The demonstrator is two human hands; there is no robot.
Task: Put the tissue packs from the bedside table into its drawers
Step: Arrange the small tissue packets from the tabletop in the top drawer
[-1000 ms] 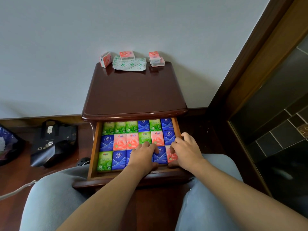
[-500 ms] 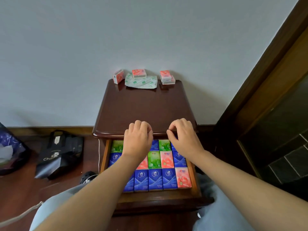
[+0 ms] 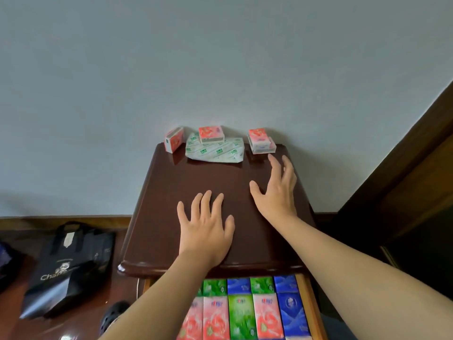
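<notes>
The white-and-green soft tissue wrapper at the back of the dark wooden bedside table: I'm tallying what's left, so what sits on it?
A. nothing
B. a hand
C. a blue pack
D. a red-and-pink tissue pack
D: a red-and-pink tissue pack rests on the white-and-green soft tissue wrapper; both hands are nearer the front.

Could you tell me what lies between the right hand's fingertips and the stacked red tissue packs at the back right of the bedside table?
In the head view, only bare tabletop separates the right hand from the stacked red packs; nothing else lies there.
</notes>
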